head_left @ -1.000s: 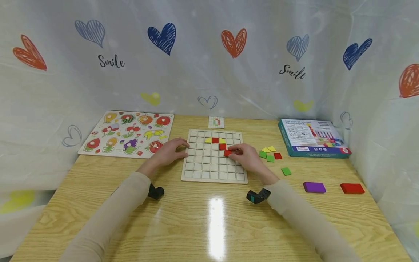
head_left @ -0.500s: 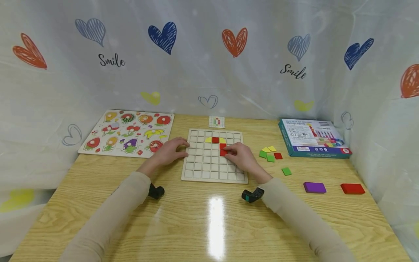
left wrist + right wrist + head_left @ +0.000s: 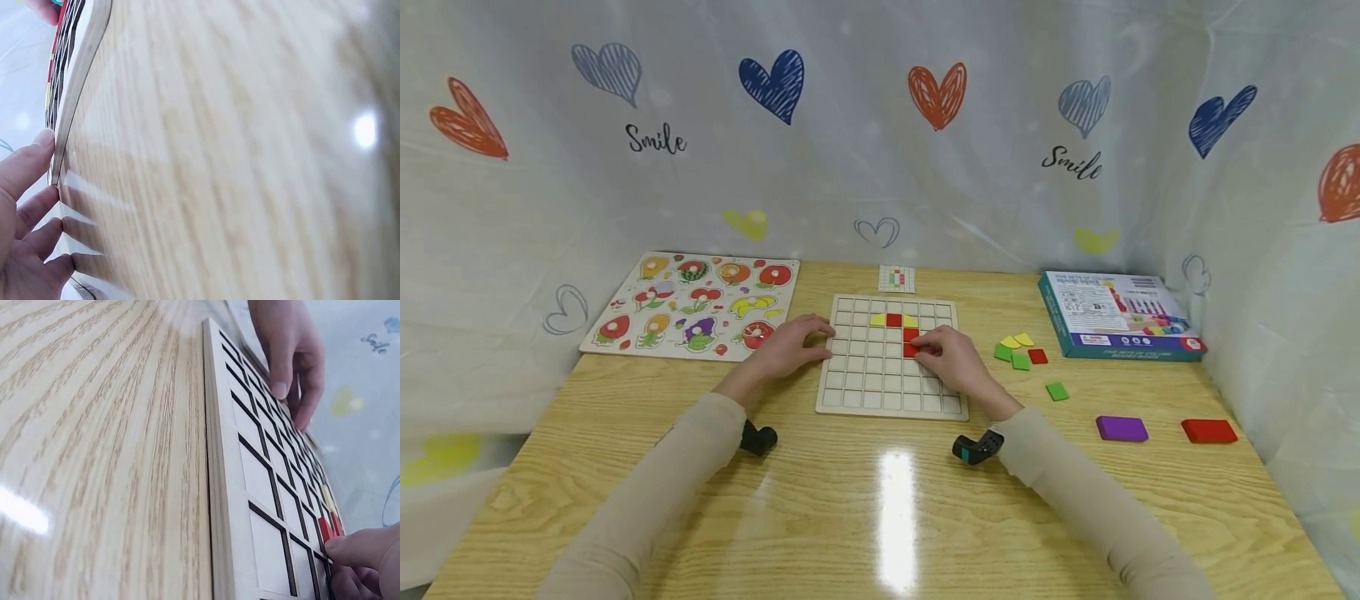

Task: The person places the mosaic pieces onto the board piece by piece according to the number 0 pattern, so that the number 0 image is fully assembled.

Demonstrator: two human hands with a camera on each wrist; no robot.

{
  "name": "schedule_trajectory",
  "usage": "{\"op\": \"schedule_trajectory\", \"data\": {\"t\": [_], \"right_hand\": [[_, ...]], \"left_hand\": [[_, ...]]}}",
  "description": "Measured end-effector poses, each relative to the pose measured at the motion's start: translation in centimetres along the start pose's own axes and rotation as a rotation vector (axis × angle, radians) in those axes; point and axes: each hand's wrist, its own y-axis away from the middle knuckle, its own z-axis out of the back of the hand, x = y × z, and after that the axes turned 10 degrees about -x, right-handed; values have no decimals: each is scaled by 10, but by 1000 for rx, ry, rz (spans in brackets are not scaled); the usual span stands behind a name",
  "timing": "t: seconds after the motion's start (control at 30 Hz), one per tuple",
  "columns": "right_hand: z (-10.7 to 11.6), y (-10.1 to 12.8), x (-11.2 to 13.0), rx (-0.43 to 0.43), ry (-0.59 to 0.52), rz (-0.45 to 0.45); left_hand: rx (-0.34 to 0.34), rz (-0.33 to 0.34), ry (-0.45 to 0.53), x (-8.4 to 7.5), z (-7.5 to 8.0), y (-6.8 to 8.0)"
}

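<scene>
Two hands on the grid board (image 3: 891,398). Our right hand (image 3: 946,360) presses a red tile (image 3: 911,350) with its fingertips, grip narrow, tile just left of them. Left hand (image 3: 786,350) rests flat, relaxed, against the board's left edge.

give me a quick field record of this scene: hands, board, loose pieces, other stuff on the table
left hand: rests on the left edge of the grid board, fingers fairly straight
right hand: fingertips on a red tile in the board
tiles set in board: yellow, red, yellow in one row; two red below
loose tiles: green, yellow, red, right of the board
blocks: purple block, red block
other: fruit puzzle, blue box, pattern card
</scene>
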Motion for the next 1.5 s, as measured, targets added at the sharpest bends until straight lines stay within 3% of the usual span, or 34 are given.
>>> {"op": "schedule_trajectory", "data": {"t": [0.8, 1.17, 1.33, 1.5], "right_hand": [[-1, 2, 1, -19, -40, -30], [9, 21, -17, -87, -207, -194], [27, 39, -26, -109, -241, -289], [54, 54, -41, -166, -254, -325]], "left_hand": [[10, 21, -11, 2, -2, -2], [7, 12, -3, 3, -3, -3], [8, 19, -5, 4, -4, -3], [10, 29, -4, 2, -3, -3]]}}
